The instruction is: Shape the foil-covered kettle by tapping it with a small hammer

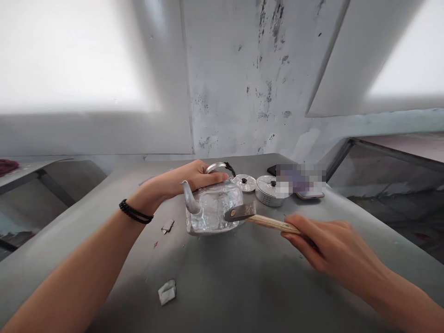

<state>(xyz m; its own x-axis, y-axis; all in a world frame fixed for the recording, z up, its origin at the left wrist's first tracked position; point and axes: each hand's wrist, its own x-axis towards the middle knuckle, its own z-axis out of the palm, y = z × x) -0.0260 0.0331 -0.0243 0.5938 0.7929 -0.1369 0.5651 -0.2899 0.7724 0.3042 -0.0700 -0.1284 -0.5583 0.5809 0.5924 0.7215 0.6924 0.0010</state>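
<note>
Crumpled scrap [167, 292] lies nearest on grey table [243, 277]. Right hand [322, 245] grips the wooden shaft of the hammer [260, 219], head touching the side of the kettle [215, 208]. Kettle sits mid-table, spout toward camera. Left hand [183, 182] clamps over its top, by the handle. Kettle wall looks dented all over, so beating seems well under way; spout looks unbent. Behind: lid [244, 182], round tin [268, 190], phone [308, 194], then scuffed wall [243, 92].
</note>
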